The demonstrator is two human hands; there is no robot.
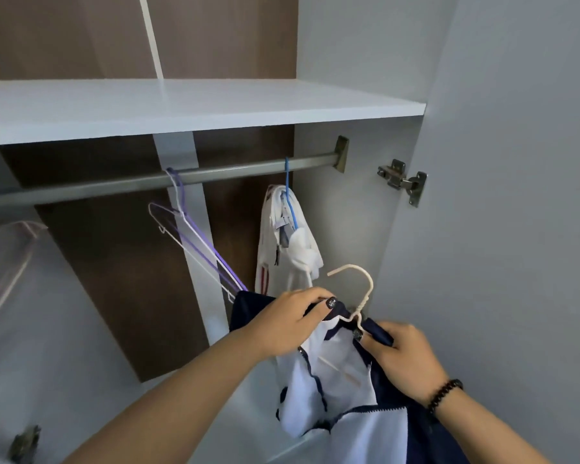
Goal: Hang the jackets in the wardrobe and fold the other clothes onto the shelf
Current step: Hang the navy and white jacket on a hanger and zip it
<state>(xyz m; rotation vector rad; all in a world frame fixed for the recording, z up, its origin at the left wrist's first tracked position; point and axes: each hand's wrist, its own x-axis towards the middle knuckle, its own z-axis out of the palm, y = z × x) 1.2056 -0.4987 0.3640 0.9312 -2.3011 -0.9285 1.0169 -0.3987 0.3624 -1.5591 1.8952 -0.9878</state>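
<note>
While both hands, left hand (290, 321) and right hand (403, 354), grip the navy jacket (335, 393) collar on its cream hanger (357, 298), the rail (168, 177) lies above and ahead, hook pointing up-left toward it.

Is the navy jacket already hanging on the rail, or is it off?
Off. Its cream hanger hook is free below the rail; left hand and right hand hold the navy jacket.

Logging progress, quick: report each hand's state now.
Left hand: grips the navy jacket at its collar.
Right hand: grips the same jacket by the cream hanger.
</note>
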